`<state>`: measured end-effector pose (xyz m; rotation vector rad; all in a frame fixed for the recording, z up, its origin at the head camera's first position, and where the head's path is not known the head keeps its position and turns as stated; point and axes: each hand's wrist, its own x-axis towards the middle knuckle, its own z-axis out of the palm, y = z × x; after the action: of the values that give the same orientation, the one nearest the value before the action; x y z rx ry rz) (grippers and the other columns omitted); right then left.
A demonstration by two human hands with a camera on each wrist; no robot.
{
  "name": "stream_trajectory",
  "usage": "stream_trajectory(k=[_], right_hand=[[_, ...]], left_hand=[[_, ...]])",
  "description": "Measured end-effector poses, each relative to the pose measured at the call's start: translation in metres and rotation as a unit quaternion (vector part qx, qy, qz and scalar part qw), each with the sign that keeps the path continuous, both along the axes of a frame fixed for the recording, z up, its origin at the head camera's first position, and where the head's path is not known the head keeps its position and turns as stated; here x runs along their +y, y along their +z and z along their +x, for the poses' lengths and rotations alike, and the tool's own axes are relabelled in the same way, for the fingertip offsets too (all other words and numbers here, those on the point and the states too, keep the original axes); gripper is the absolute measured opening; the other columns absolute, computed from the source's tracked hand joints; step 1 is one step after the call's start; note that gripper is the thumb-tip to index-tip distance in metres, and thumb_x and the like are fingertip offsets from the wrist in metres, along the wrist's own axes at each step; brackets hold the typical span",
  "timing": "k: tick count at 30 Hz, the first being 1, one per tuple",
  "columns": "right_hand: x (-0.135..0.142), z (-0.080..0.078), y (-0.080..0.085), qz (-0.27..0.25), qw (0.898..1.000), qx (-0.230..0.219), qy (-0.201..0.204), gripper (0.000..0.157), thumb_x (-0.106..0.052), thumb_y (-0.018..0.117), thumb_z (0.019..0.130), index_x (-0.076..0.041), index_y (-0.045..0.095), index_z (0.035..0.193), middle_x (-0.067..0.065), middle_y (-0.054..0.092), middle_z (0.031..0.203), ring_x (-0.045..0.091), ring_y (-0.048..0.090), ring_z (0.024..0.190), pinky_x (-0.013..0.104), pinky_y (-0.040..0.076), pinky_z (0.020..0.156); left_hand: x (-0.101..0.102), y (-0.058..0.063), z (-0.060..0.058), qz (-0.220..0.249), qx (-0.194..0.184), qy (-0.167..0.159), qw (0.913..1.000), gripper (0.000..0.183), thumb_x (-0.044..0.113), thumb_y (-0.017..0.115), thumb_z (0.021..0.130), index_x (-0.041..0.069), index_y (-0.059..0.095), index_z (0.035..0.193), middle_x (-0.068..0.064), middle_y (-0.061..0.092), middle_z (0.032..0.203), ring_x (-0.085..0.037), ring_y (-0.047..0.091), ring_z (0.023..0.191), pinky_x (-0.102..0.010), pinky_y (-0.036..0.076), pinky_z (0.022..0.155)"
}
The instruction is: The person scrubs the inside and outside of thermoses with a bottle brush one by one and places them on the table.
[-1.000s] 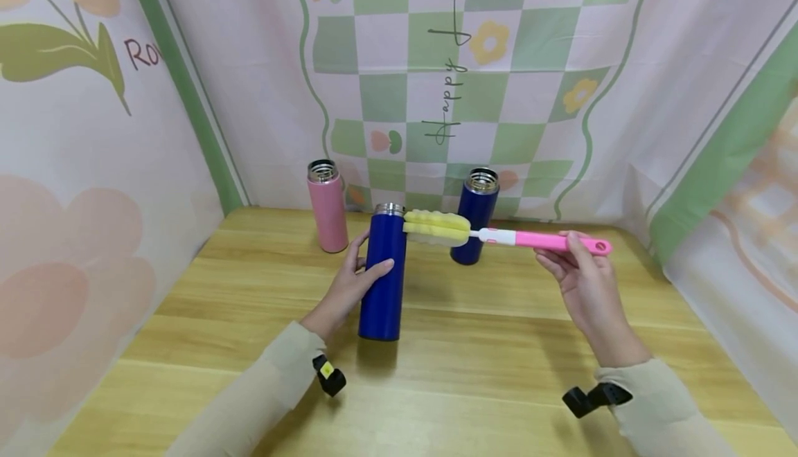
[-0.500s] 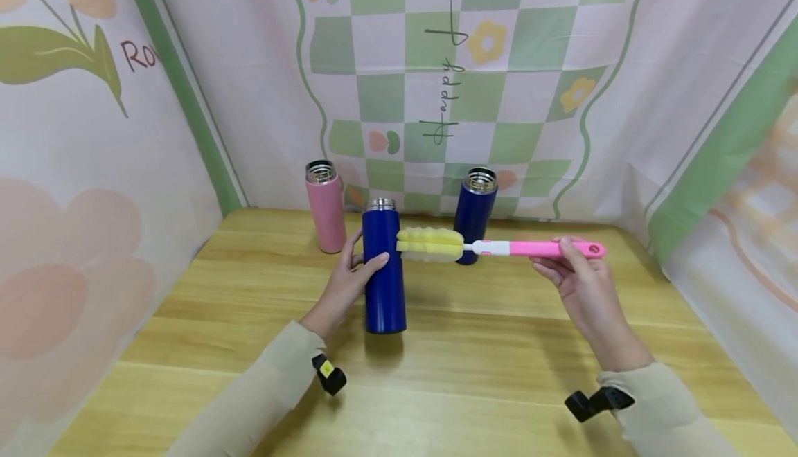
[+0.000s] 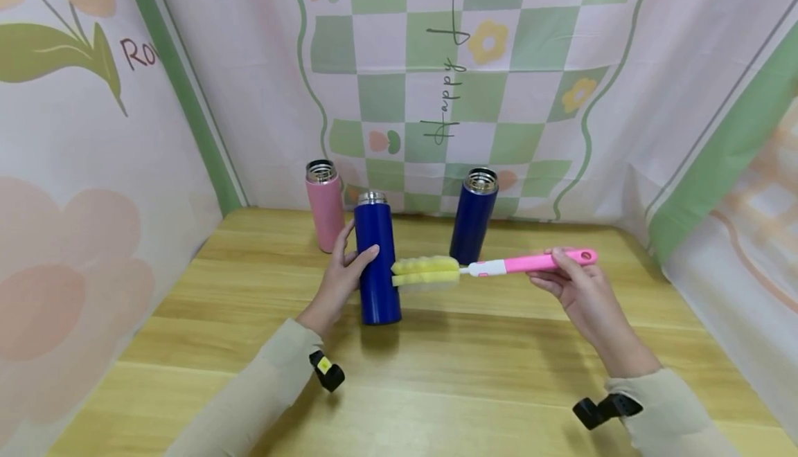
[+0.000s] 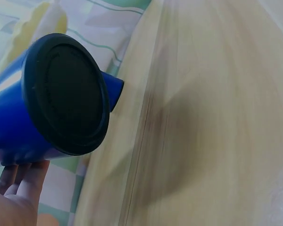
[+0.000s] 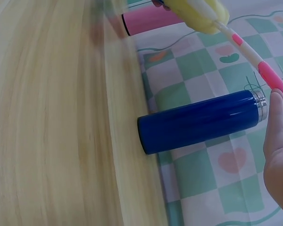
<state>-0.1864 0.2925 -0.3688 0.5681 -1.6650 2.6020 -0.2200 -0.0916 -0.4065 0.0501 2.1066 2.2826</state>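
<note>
Left hand (image 3: 340, 277) grips a blue cylindrical metal-necked bottle (image 3: 379, 273), mid-frame; right hand (image 3: 581, 289) pinches a pink-handled yellow sponge brush (image 3: 489, 268); hard pressing might twist the bottle loose.

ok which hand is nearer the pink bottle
The left hand: it grips a blue bottle close in front of the pink bottle. The right hand, holding the brush, is well off to the right.
</note>
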Motion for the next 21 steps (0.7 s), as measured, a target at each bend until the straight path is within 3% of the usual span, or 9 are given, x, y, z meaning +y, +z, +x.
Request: stream_trajectory(k=[7, 12, 15, 21], right_hand=[[0.005, 0.002, -0.002, 0.02, 1.0, -0.009, 0.02, 0.028, -0.006, 0.042, 0.108, 0.004, 0.068, 0.107, 0.015, 0.072, 0.1, 0.025, 0.072, 0.093, 0.032, 0.056, 0.083], [0.009, 0.002, -0.002, 0.037, 0.999, -0.025, 0.027, 0.026, -0.007, 0.043, 0.107, 0.002, 0.068, 0.108, 0.014, 0.071, 0.1, 0.023, 0.072, 0.09, 0.031, 0.056, 0.083], [0.011, 0.003, -0.002, 0.046, 0.998, -0.035, 0.026, 0.025, -0.007, 0.044, 0.107, 0.0, 0.068, 0.107, 0.013, 0.071, 0.098, 0.021, 0.072, 0.087, 0.03, 0.056, 0.082], [0.012, 0.002, -0.002, 0.035, 0.998, -0.043, 0.027, 0.026, -0.006, 0.044, 0.107, 0.0, 0.068, 0.106, 0.014, 0.071, 0.097, 0.021, 0.072, 0.085, 0.03, 0.057, 0.08]], left_hand=[[0.0, 0.002, -0.001, 0.014, 0.005, -0.001, 0.9999, 0.079, 0.05, 0.069, 0.092, 0.048, 0.021, 0.156, -0.018, 0.052, 0.14, -0.035, 0.061, 0.117, -0.055, 0.05, 0.093], [0.0, 0.003, -0.001, 0.023, 0.002, 0.01, 0.9997, 0.077, 0.048, 0.067, 0.094, 0.048, 0.021, 0.155, -0.014, 0.023, 0.159, -0.036, 0.057, 0.122, -0.055, 0.05, 0.094], [0.001, 0.004, -0.001, 0.039, 0.002, 0.017, 0.9991, 0.075, 0.044, 0.065, 0.097, 0.046, 0.02, 0.156, -0.009, 0.013, 0.163, -0.037, 0.054, 0.124, -0.056, 0.048, 0.095], [0.002, 0.006, -0.001, 0.058, -0.008, 0.024, 0.998, 0.072, 0.04, 0.059, 0.099, 0.04, 0.017, 0.158, -0.003, 0.014, 0.162, -0.039, 0.049, 0.129, -0.059, 0.042, 0.101]])
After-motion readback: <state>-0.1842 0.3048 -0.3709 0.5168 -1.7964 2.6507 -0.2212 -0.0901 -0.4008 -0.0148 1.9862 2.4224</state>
